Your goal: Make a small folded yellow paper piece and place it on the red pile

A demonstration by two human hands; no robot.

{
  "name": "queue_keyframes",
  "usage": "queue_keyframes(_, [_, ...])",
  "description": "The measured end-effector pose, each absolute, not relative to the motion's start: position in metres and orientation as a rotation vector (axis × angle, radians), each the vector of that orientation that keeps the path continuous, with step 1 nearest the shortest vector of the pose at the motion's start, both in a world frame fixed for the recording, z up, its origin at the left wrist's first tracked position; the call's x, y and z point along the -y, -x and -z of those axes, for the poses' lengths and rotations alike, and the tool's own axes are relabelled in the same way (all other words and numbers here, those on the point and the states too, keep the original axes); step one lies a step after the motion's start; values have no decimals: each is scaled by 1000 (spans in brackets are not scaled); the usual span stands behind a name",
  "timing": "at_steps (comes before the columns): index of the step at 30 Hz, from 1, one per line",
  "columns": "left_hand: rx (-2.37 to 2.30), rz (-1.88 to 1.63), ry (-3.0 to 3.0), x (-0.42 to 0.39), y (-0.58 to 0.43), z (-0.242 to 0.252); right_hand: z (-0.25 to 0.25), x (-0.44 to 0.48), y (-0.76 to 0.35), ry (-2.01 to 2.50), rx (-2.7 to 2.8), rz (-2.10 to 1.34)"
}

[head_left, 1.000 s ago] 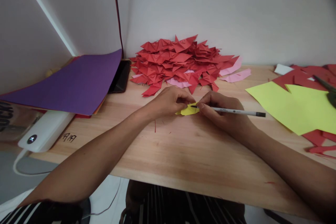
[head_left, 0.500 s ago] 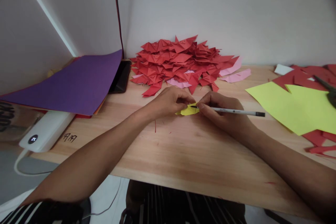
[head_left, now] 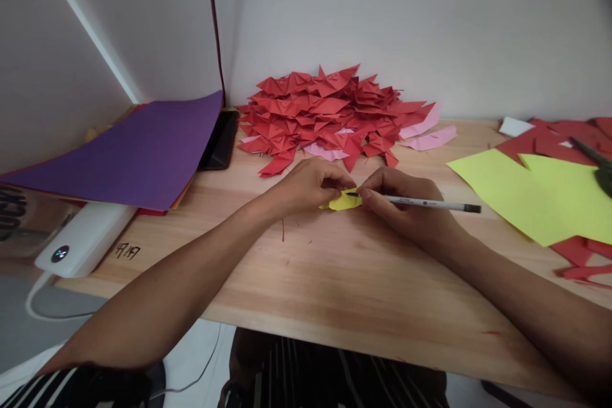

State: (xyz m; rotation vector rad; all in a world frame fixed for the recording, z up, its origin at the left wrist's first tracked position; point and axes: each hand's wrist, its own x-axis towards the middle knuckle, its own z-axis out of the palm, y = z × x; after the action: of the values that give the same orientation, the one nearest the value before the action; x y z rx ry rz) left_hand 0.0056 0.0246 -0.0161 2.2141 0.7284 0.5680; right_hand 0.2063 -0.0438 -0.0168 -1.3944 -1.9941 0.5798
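A small piece of yellow paper (head_left: 345, 203) lies in the middle of the wooden table (head_left: 296, 280). My left hand (head_left: 315, 183) pinches its left part between thumb and fingers. In my right hand (head_left: 399, 197) is a slim grey pen (head_left: 430, 203), its dark tip touching the yellow paper and its black end pointing right. The fingertips of both hands are close together, and they hide part of the paper. Just behind my hands rises a big heap of folded red paper pieces (head_left: 325, 108).
Pink paper strips (head_left: 430, 138) stick out of the heap. To the right are a large yellow sheet (head_left: 540, 191), red scraps (head_left: 545, 140) and scissors (head_left: 595, 156), partly in view. Purple sheets (head_left: 143, 146) rest over a white power bank (head_left: 88, 239) with a cable at left. A wall stands behind.
Almost nothing differs. The pen's rear end has shifted very slightly left, while both hands and the yellow paper stay in place.
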Motion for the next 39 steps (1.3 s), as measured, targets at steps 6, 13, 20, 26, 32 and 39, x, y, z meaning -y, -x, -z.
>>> queue_keyframes(6, [-728, -571, -2206, -25, -6, 17, 15, 44, -205, 1397, 1980, -587])
queue_keyframes(13, [-709, -581, -2232, -26, -5, 18, 16, 44, -206, 1380, 2001, -583])
queue_keyframes(20, [-732, -571, -2212, -25, -6, 16, 15, 44, -206, 1400, 1999, -572])
queue_keyframes(26, [-713, -578, -2209, -26, -6, 18, 16, 44, -206, 1375, 2001, -579])
queue_keyframes(32, [-713, -585, -2207, -26, -5, 19, 14, 45, -206, 1407, 1957, -577])
queue_keyframes(39, [-708, -589, -2228, -25, -4, 19, 14, 45, -206, 1406, 1938, -559])
